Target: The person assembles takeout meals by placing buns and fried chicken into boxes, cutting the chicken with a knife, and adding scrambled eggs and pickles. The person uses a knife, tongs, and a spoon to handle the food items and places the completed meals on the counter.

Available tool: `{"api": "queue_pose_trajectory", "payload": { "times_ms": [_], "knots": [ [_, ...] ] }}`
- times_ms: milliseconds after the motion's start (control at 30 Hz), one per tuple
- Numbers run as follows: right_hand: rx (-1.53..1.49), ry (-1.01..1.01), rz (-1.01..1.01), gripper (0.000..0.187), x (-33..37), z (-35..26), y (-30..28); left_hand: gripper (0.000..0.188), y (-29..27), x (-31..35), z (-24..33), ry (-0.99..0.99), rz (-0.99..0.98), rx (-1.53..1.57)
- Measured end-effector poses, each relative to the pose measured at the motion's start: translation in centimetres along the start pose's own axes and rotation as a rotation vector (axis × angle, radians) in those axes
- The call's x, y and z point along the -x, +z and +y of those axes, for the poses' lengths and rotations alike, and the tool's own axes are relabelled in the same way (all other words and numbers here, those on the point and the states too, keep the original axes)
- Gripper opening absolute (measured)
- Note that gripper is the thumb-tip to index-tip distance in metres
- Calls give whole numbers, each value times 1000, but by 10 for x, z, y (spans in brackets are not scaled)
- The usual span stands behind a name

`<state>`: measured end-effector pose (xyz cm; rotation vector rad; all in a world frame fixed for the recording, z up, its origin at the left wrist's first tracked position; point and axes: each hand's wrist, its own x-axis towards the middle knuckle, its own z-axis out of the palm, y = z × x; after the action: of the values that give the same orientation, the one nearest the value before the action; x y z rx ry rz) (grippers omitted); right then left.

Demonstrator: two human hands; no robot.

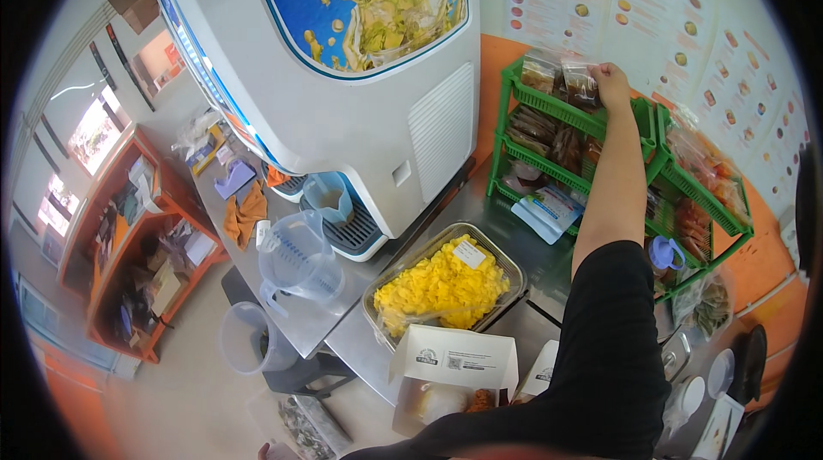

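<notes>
My right hand reaches up to the top tier of a green plastic rack. Its fingers pinch the edge of a clear sachet of dark brown sauce. Beside that sachet, another clear packet stands in the same tier. Lower down, the middle tier is packed with more brown sachets. At the bottom edge just a sliver of my left hand shows, its fingers mostly cut off. Below my right arm, an open white box contains a pale wrapped lump and a browned piece of food.
A metal tray of yellow scrambled egg sits on the steel table. Left of it stand a clear measuring jug and a large drink dispenser. A second green rack holds reddish packets, with a purple-lidded container near it.
</notes>
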<state>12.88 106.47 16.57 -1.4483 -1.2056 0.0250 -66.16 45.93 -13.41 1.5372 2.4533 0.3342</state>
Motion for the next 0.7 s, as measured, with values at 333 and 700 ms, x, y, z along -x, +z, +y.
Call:
{"api": "queue_pose_trajectory", "payload": {
  "times_ms": [333, 700],
  "knots": [
    [798, -315, 22, 34, 22, -47, 28, 58, 7, 9, -6, 14, 22, -63],
    [783, -236, -397, 23, -1, -37, 83, 56, 4, 62, -27, 148, 148, -420]
  ]
}}
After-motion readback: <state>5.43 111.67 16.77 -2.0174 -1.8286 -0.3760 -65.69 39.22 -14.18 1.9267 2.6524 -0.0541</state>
